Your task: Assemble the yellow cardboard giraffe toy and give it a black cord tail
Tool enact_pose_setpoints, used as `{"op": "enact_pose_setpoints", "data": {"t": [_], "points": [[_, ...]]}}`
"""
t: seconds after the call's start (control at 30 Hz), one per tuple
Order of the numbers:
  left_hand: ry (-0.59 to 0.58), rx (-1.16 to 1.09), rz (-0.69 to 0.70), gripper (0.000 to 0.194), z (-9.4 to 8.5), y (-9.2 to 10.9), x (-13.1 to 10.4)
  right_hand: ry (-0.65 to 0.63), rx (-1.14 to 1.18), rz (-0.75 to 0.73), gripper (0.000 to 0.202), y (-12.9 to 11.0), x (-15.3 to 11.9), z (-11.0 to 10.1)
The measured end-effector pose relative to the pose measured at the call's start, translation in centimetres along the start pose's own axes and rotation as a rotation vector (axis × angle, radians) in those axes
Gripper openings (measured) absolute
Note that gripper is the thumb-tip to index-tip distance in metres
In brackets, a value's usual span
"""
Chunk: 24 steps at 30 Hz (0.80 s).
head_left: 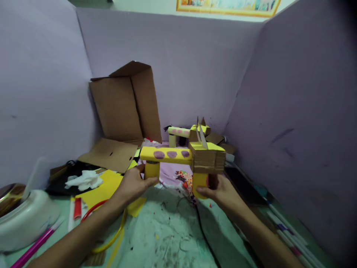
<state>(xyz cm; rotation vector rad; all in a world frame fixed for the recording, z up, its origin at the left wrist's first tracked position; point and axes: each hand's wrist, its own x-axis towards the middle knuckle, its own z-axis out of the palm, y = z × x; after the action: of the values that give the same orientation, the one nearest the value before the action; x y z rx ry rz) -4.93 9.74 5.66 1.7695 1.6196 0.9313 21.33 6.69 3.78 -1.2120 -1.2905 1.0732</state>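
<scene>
A yellow craft figure (167, 155) has a long tube body with purple spots, two yellow tube legs and a cardboard block with a yellow top and upright ears at its right end. My left hand (137, 183) is closed round the left leg (152, 169). At the other end, my right hand (217, 188) grips the right leg (199, 184) below the block. The figure is held level above the table. Part of each hand's fingers is hidden behind the legs.
A similar pale yellow figure (180, 131) with pink spots stands at the back. Cardboard (117, 108) leans on the wall at left. Yellow paper (104, 188), white tissue (84, 180), a white pot (25, 219) and a pink pen (35, 248) lie left. A black cord (205, 236) crosses the table (156, 238).
</scene>
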Motion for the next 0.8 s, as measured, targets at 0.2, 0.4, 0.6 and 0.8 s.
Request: {"op": "enact_pose_setpoints", "data": {"t": [0.2, 0.4, 0.6, 0.8], "points": [[-0.045, -0.146, -0.149, 0.043, -1.1, -2.5, -7.1, -0.063, -0.040, 0.099, 0.043, 2.6, -5.5, 2.6], [-0.099, -0.140, -0.159, 0.040, -0.7, -4.3, -8.0, -0.173, -0.151, 0.127, 0.043, 2.4, -6.7, 2.6], [-0.087, -0.051, -0.132, 0.041, -0.5, -5.0, -8.0, -0.283, -0.201, 0.107, 0.033, 3.0, -6.3, -0.9], [-0.049, -0.021, -0.129, 0.042, -0.3, -5.5, -8.6, 0.018, -0.365, -0.093, 0.027, 5.7, -1.6, -0.9]]}}
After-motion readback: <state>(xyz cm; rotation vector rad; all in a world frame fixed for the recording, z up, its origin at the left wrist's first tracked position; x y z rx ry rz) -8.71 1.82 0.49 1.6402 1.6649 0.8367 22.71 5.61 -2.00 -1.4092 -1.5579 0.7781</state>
